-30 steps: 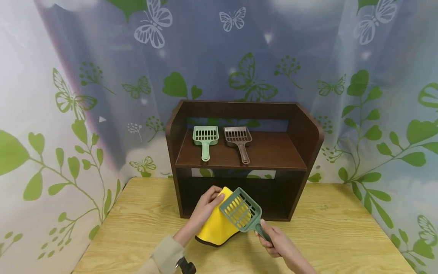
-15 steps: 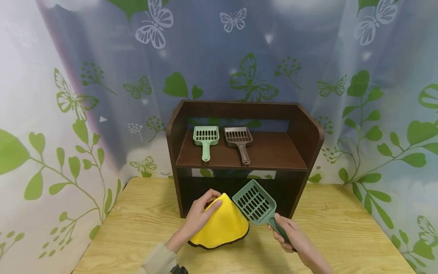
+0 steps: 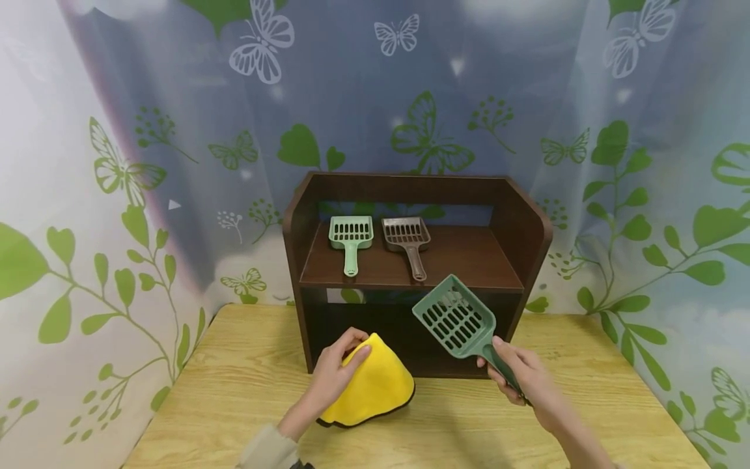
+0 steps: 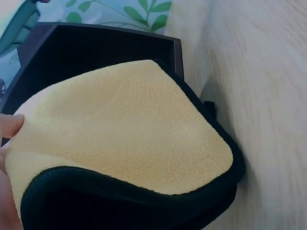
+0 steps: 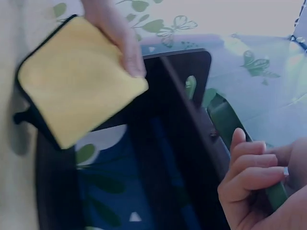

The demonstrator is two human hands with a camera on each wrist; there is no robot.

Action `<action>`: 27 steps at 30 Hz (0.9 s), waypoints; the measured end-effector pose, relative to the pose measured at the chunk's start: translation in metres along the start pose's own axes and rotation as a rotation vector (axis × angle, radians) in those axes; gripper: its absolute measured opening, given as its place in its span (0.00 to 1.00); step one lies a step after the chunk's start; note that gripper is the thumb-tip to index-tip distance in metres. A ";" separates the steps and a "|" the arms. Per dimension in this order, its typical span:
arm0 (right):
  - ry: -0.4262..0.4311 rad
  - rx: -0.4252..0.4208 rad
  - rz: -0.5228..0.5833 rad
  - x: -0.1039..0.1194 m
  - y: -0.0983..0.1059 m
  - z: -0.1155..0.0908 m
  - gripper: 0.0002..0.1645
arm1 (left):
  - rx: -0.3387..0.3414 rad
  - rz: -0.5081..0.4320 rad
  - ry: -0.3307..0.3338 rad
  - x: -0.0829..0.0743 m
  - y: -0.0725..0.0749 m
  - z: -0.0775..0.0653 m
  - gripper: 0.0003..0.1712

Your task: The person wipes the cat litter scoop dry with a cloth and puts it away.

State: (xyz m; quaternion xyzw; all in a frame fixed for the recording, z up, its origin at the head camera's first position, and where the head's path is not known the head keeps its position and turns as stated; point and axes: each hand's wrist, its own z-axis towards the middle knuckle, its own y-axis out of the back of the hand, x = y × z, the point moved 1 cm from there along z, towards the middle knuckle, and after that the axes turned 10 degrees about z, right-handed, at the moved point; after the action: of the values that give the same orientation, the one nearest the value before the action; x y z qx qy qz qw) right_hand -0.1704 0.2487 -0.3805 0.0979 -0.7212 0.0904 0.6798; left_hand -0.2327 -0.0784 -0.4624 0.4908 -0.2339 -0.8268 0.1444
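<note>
My right hand grips the handle of a dark green slotted litter scoop, its head raised in front of the shelf's right half. In the right wrist view the fingers wrap round the handle and the scoop is seen edge-on. My left hand pinches a yellow cloth with black edging by its upper corner. Low over the table the cloth hangs in a cone. It fills much of the left wrist view, where the thumb presses on the cloth.
A dark brown two-tier shelf stands at the back of the wooden table. On its upper board lie a light green litter scoop and a brown one, handles forward. Behind hangs a curtain printed with leaves and butterflies.
The green scoop was over the cloth; my right hand has drawn it away to the right and up toward the shelf. My left hand has shifted slightly left and down with the cloth.
</note>
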 end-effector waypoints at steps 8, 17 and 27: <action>0.213 -0.104 0.042 0.038 0.007 0.019 0.24 | -0.075 0.007 0.037 0.015 0.001 -0.007 0.06; 0.215 -0.069 0.061 0.073 0.014 0.057 0.26 | -0.088 -0.152 0.240 0.036 0.005 -0.018 0.11; 0.073 -0.011 -0.008 0.091 0.025 0.106 0.30 | -0.107 -0.220 0.457 0.061 0.020 -0.034 0.19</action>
State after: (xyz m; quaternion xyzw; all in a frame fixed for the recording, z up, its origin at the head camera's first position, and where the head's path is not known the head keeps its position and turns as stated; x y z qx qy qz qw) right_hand -0.2843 0.2433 -0.2959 0.0935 -0.6961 0.0872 0.7065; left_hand -0.2320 -0.1321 -0.5106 0.6789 -0.0965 -0.7164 0.1285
